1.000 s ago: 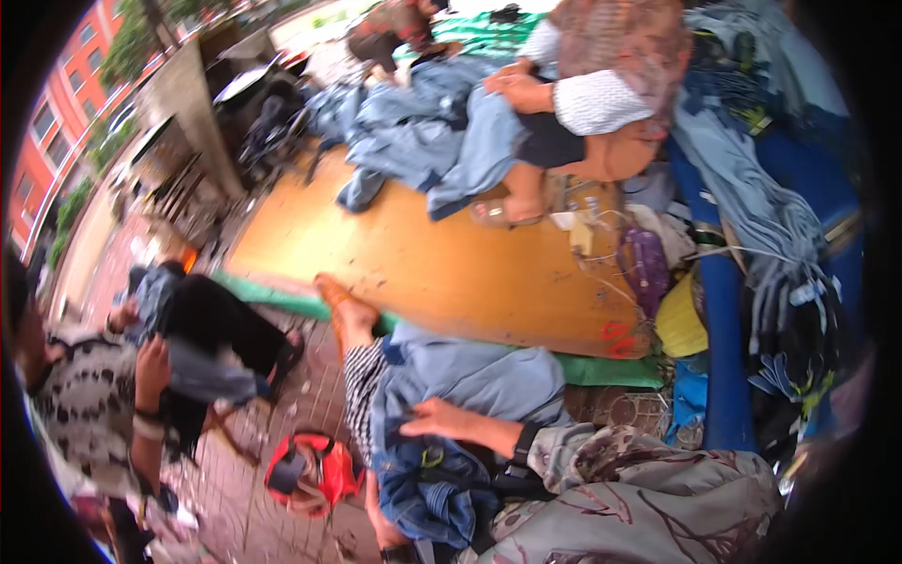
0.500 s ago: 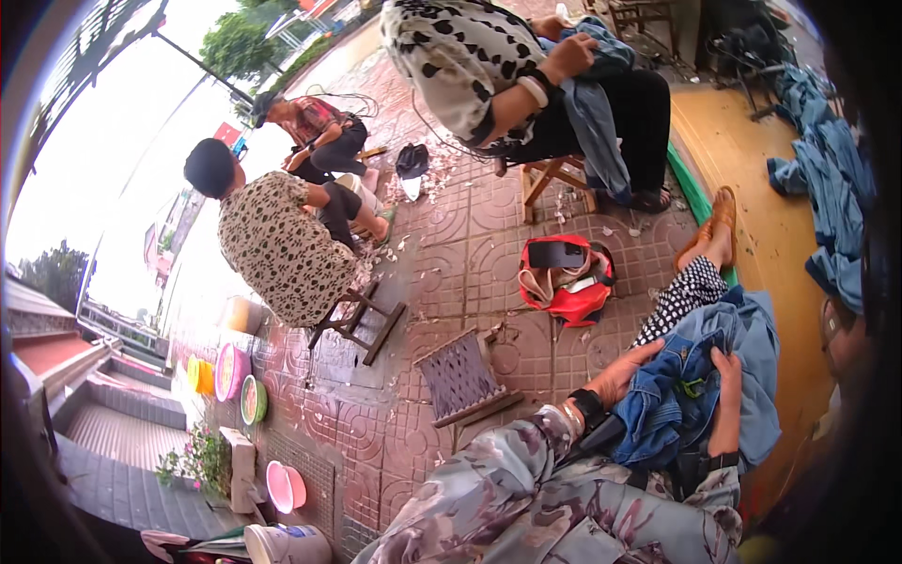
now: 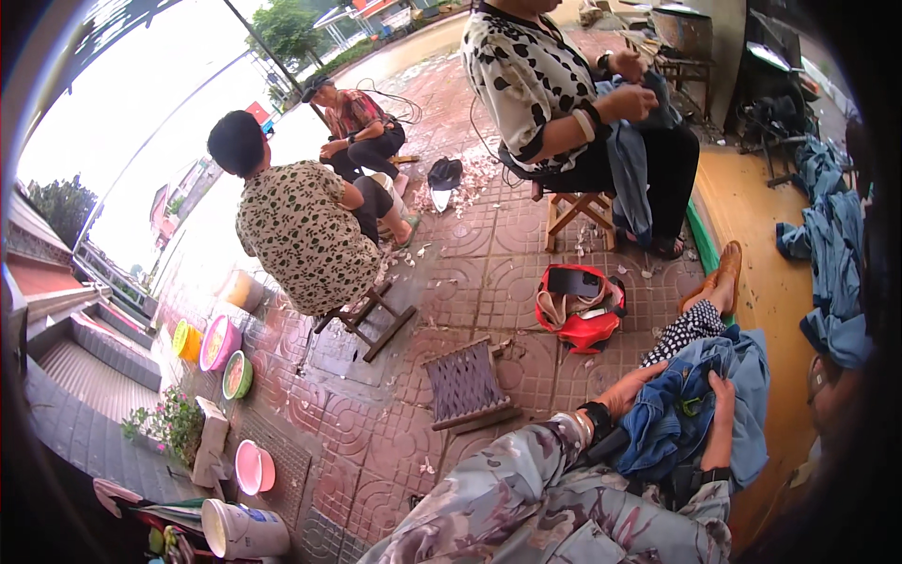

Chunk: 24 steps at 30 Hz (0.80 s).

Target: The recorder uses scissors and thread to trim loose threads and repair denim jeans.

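A dark blue denim garment (image 3: 660, 430) lies bunched over my lap, on top of paler blue denim cloth (image 3: 749, 381). My left hand (image 3: 637, 386), with a black band at its wrist, grips the near-left edge of the dark denim. On the garment's other side, my right hand (image 3: 722, 393) is closed on the cloth, thumb uppermost. Between the two hands a small bright green piece (image 3: 692, 407) shows in the folds; I cannot make out what it is. The fingertips of both hands are partly hidden by cloth.
A red bag (image 3: 581, 315) with a dark phone sits on the paving ahead. Left of it stands a low folding stool (image 3: 467, 383). A seated person (image 3: 536, 94) handles denim nearby; two others sit farther left. Denim (image 3: 832, 254) is heaped at the right.
The view has tilted and shifted, moving the surroundings in the picture. My hands keep their hold on the denim with little movement. The nearby seated person's hands have come up and apart.
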### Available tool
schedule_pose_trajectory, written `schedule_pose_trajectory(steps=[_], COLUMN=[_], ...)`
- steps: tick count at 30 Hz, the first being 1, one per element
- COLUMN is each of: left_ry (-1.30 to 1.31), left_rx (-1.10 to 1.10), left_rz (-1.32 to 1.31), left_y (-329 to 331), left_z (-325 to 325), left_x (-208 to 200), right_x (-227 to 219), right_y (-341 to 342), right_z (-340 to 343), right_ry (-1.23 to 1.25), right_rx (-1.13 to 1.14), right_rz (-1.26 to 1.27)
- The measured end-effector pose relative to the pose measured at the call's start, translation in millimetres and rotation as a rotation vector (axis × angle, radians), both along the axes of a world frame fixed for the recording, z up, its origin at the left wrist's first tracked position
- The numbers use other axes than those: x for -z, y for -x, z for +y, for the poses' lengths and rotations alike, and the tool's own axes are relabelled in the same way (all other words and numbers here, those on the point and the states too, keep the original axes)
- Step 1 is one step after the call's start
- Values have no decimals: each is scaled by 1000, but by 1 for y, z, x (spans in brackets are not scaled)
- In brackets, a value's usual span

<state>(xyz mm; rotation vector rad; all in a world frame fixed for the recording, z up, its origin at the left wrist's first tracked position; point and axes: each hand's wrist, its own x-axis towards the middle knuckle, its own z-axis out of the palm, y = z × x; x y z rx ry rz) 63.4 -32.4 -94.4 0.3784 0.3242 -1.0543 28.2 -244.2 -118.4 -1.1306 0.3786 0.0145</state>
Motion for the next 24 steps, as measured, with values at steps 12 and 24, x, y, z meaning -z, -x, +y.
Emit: schedule_pose_trajectory(steps=[12,24], left_ry=[51,48], left_rx=[-58,-72], left_rz=[-166,-249], left_y=[12,23], left_z=[5,10], left_x=[-3,-13], right_x=[-15,-6], right_y=[7,7], right_z=[7,7], right_ry=[39,43], right_rx=[-43,-34], right_rz=[-58,-136])
